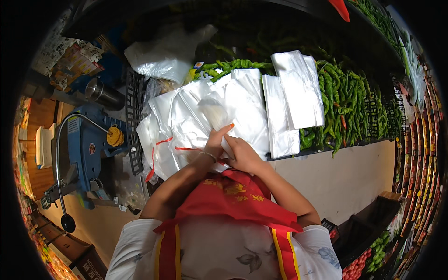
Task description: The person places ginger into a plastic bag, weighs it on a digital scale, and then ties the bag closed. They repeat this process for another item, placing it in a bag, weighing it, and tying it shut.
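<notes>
My left hand (214, 144) and my right hand (243, 155) meet in front of my red apron (231, 199). Both grip a gathered bunch of clear plastic (214, 113), which looks like bags and is blurred at its upper end. An orange mark shows at my left thumb's tip. Under and around the hands lie stacks of clear plastic bags (245, 105), some with red strips (164, 140) among them. To the right, a folded bag stack (297, 91) overlaps a narrower stack (280, 122). The bags rest over green chili peppers (329, 101). The lower part of the held bunch is partly hidden by my fingers.
Left of the bags stand a black plastic crate (134, 122) and a blue machine (87, 147) with a curved metal rod (58, 168). A yellow bundle (115, 135) hangs at the rod. Behind is a steel cylinder (105, 92). Produce bins (364, 224) stand lower right.
</notes>
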`<state>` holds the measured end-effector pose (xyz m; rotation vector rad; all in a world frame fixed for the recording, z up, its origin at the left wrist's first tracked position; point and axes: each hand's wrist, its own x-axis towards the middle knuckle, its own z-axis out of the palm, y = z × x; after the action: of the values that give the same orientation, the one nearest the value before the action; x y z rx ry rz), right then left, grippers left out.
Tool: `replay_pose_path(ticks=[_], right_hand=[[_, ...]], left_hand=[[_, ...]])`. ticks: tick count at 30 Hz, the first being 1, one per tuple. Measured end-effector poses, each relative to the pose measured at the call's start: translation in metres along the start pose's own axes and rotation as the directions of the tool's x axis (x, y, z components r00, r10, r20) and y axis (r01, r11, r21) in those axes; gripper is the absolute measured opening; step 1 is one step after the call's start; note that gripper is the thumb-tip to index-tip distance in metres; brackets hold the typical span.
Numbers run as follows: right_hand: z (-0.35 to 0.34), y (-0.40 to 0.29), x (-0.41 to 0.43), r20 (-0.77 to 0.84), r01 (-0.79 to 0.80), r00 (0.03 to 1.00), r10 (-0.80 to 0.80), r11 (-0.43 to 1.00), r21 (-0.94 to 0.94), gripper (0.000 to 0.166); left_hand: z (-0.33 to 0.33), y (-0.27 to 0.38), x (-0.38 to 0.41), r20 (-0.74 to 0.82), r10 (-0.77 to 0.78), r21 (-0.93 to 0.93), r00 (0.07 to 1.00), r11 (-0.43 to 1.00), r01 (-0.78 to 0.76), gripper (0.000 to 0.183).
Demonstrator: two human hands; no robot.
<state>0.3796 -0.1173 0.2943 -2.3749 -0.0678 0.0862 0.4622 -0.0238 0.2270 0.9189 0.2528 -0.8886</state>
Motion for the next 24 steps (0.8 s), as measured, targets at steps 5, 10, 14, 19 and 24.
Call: replay_pose_path(ticks=[5,10,14,19,24], right_hand=[[-0.012,0.077,-0.01,-0.446,-0.094,0.822,0.354,0.856,0.508,0.027],[-0.02,0.099,-0.018,-0.534,-0.162,0.734,0.42,0.872,0.463,0.05],[-0.005,0.071,-0.005,-0.533,-0.227,0.811,0.24,0.97,0.092,0.064],[0.014,0.078,0.01,-0.581,-0.274,0.81,0.082,0.929,-0.251,0.062],[0.006,0.079,0.016,-0.546,-0.275,0.832,0.098,0.927,-0.254,0.057]], left_hand=[[-0.003,0.001,0.005,0.093,-0.003,-0.039,0.996,0.999,0.007,0.038],[-0.014,0.003,0.012,0.215,0.046,-0.09,0.976,0.996,-0.027,0.038],[-0.017,0.017,0.015,0.307,-0.154,-0.223,0.939,0.948,0.228,0.035],[-0.005,0.019,0.011,0.234,-0.085,-0.251,0.969,0.957,0.144,0.035],[-0.002,0.01,0.012,0.168,0.107,0.064,0.98,0.991,-0.119,0.04]])
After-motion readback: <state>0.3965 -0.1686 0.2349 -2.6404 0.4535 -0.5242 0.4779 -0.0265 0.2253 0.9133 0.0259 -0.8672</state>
